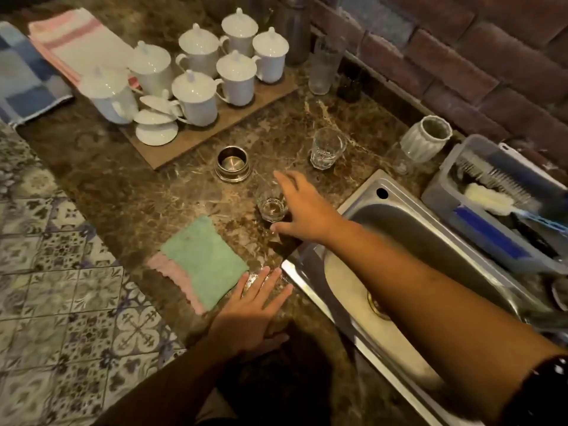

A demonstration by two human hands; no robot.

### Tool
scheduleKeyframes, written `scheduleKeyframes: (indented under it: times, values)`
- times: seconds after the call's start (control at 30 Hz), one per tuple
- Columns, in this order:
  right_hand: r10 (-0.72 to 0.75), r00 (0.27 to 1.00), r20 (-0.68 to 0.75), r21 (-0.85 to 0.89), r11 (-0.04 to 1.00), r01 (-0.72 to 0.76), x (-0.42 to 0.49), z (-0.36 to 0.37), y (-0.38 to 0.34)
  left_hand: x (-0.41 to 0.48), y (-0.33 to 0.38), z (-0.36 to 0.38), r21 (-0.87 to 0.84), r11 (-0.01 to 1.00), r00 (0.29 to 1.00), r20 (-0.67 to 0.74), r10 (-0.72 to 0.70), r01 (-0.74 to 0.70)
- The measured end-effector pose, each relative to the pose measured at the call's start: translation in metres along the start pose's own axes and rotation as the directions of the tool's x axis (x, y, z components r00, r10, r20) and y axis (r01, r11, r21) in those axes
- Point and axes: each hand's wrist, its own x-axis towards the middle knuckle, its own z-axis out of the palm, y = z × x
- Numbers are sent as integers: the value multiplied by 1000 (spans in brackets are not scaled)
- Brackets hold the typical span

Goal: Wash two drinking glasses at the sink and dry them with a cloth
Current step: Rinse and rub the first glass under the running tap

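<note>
1. Right hand [302, 207], fingers spread, brackets the near glass [272, 206] at frame centre without closing on it.
2. Left hand [255, 309] lies flat beside the green cloth [204, 262].
3. Second glass [326, 152] stands above-right, steel cup [233, 164] left of it, sink [399, 216] right.

Dim, warm indoor light, with glare on the sink [365, 195], a motion-blurred right hand [304, 210], and bowed wide-angle edges.

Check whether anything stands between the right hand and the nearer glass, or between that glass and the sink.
Nothing visible does. The open right hand is right at the glass, and only bare counter lies between the glass and the sink.
</note>
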Motion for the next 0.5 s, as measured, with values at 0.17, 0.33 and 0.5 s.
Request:
scheduleKeyframes:
  times: [0.17,0.33,0.5]
  values:
    - [47,999,22,100,994,-49,23,20,-1,4,-1,9,4,1000,1000,11,-2,2]
    - [151,984,-96,199,971,-130,29,37,-1,0,-5,14,-24,1000,999,38,11,-10]
    - [211,966,-149,244,955,-171,24,35,-5,1,-6,17,-51,999,999,44,21,-19]
